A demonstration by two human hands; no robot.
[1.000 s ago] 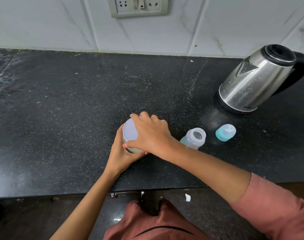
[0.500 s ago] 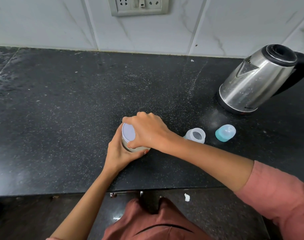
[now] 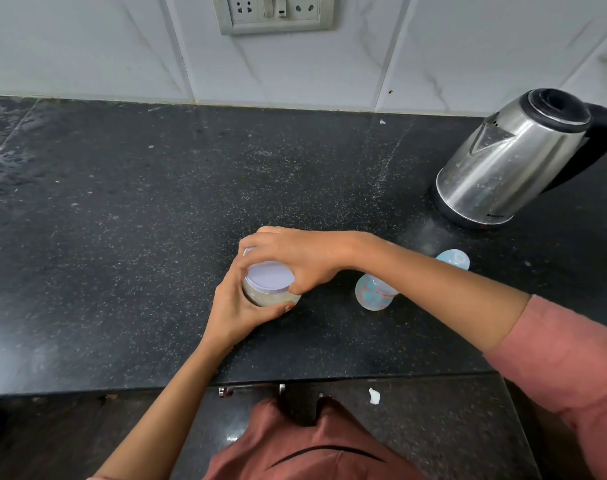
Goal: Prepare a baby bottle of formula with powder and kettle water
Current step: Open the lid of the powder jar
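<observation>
Technician: Powder jar (image 3: 260, 297) stands on the tabletop (image 3: 122, 237), near the front edge. The left hand (image 3: 236, 310) grips the jar body, with its fingers wrapped round the side. The right hand (image 3: 295, 261) comes over the top, with its fingers curled round the rim of the lilac lid (image 3: 269, 277). The lid is seated on the jar.

Inspector: State the position of the remaining items.

Technician: The baby bottle (image 3: 371, 296) stands just right of the jar, partly hidden under the right forearm. Its contents cannot be determined. The teat cap (image 3: 454, 259) lies beyond it. The kettle (image 3: 513, 157) sits at the back right, well apart from both hands.

Inspector: List the likely faults from this point.

Technician: Three are judged possible.
- **Sudden lid release.** Cause: high turning force against a loose hold on the body. Effect: the jar jerks and powder spills onto the tabletop.
- **Bottle knocked over.** Cause: the right forearm crosses directly above it, so a lowered arm during the twist would strike it.
- **Lid contamination.** Cause: the lid is set inner face down on the speckled tabletop.

Inspector: Corrective measure?

Technician: Hold the jar body firmly, keep the forearm raised, and place the lid inner face up.
</observation>
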